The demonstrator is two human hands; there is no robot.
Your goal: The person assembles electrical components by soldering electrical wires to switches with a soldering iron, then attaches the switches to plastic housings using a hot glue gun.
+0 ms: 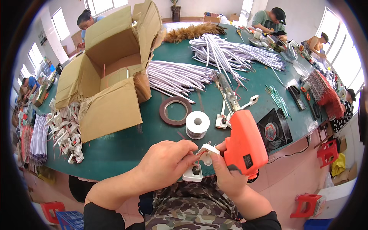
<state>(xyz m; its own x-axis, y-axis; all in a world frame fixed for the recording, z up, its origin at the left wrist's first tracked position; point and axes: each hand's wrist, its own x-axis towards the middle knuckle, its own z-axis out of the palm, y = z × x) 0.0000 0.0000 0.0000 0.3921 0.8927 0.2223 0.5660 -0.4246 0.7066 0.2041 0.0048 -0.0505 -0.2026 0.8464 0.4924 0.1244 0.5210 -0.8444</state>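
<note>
My left hand [168, 159] is closed, fingertips pinching thin red wires [202, 152] just above the table's near edge. My right hand [232, 180] holds a small white plastic plug housing [208, 152] between thumb and forefinger, with the wires running to it. Over that same hand lies an orange soldering gun [245, 140], its metal nozzle pointing away from me; its handle is hidden, but the hand seems to be around it. Below my fingertips sits an opened white socket piece [193, 173] with a black part inside. A white reel of solder wire [197, 124] stands just beyond my hands.
A brown tape roll [175, 111] and white connectors [222, 120] lie farther in. An open cardboard box [111, 119] stands left, beside piled white housings [69, 134]. White cable bundles [180, 76] spread behind. A black fan [274, 130] stands right. Other people work around the green table [115, 157].
</note>
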